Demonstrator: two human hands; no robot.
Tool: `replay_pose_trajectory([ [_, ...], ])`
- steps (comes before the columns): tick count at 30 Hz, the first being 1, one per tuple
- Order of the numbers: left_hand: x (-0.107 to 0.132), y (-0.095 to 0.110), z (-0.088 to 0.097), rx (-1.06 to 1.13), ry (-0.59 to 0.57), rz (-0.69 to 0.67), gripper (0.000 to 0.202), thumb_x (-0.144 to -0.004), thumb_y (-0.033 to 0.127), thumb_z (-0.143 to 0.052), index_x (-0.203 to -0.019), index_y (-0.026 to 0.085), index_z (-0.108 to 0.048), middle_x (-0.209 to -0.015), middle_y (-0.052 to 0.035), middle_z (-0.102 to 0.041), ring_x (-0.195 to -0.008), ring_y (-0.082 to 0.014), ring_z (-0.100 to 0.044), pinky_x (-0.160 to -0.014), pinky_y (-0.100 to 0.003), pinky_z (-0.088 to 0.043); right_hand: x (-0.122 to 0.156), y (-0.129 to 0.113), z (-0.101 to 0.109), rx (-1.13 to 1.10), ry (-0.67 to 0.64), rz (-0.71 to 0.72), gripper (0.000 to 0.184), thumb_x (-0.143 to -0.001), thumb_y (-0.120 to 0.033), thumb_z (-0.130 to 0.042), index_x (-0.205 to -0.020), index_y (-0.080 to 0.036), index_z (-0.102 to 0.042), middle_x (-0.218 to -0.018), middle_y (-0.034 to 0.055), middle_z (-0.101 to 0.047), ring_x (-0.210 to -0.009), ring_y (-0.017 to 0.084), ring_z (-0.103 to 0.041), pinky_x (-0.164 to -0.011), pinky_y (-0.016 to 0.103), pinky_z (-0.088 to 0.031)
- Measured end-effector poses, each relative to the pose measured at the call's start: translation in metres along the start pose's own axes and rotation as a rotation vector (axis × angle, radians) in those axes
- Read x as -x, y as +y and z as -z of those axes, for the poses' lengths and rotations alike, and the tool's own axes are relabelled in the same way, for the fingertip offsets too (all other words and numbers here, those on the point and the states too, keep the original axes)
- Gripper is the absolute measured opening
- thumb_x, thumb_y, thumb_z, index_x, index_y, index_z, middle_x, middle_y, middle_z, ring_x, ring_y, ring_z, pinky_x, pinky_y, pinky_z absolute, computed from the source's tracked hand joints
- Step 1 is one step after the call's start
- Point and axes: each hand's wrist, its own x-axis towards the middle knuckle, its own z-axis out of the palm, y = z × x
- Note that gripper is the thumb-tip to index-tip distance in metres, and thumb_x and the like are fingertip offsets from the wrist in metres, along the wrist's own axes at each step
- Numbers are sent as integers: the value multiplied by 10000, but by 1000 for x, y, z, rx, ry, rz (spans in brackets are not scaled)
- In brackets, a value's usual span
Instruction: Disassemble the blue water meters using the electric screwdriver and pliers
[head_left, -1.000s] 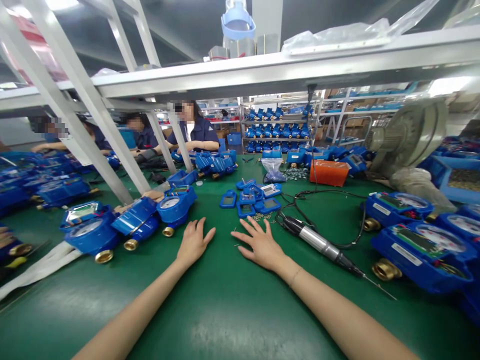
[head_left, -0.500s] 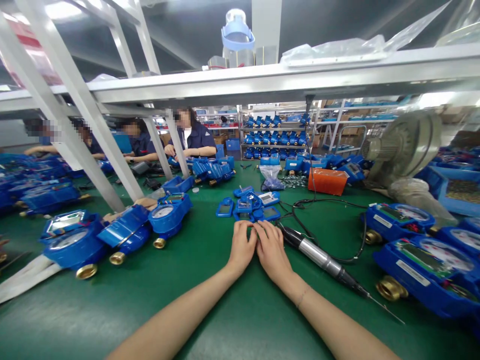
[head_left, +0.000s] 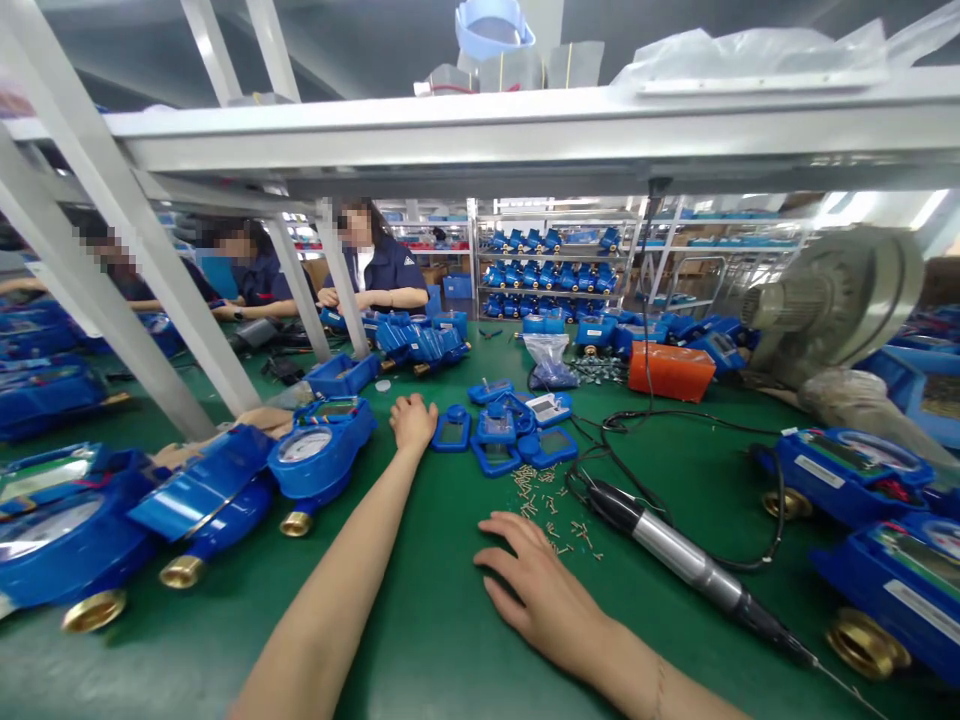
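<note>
My left hand [head_left: 413, 419] is stretched far forward over the green bench, fingers curled, touching a blue plastic cover [head_left: 453, 430] at the edge of a cluster of blue covers [head_left: 517, 428]. Whether it grips the cover I cannot make out. My right hand [head_left: 534, 590] lies near me on the mat, fingers bent down beside a scatter of small screws [head_left: 551, 505]. An electric screwdriver [head_left: 679, 563] with a black cable lies just right of that hand.
Blue water meters with brass fittings lie at left [head_left: 319, 455] and right [head_left: 851, 470]. An orange box [head_left: 670, 371], a bag of parts [head_left: 550, 360] and a grey blower [head_left: 832, 295] stand behind. White frame legs [head_left: 135, 240] rise at left. Other people [head_left: 375, 262] work across the bench.
My hands were together at the screw pile; now the left has reached forward to the blue covers and the right has drawn back toward me. The view has shifted closer.
</note>
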Motion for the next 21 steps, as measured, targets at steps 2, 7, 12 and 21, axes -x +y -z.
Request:
replay_pose_trajectory([
  [2,-14,8,-8,-20,24,-27,393,-929,389,-610,-1252,168,-576,-1284,-106,-594,-1124,-245,-608,-940,-477,-540,0,1,1,-13,-12,-23,224,-945,-191,-550,-1147,-237,-636,-1391,91,-544,-1387,268,-420,-1171,479,-366],
  [7,-47,23,-17,-32,110,-151,430,-924,377,-617,-1300,180,-549,-1351,-113,-554,-1197,-272,-570,-988,-515,-510,-2,0,3,-39,-35,-54,237,-949,-205,-559,-1173,-258,-618,-1358,78,-552,-1356,250,-435,-1153,461,-375],
  [12,-75,26,-25,25,186,-252,551,-921,345,-618,-1426,212,-442,-1518,-128,-406,-1383,-342,-405,-1117,-624,-360,-3,-3,7,-20,-68,-63,237,-970,-250,-549,-1200,-253,-608,-1342,81,-559,-1311,251,-453,-1105,457,-400],
  [21,-114,16,-31,160,120,-464,820,-917,73,-595,-1490,-56,-22,-1628,-252,-84,-1487,-418,-13,-1092,-764,21,-10,-6,8,-3,-122,-88,212,-992,-247,-519,-1171,-210,-625,-1333,99,-558,-1282,241,-448,-1083,425,-379],
])
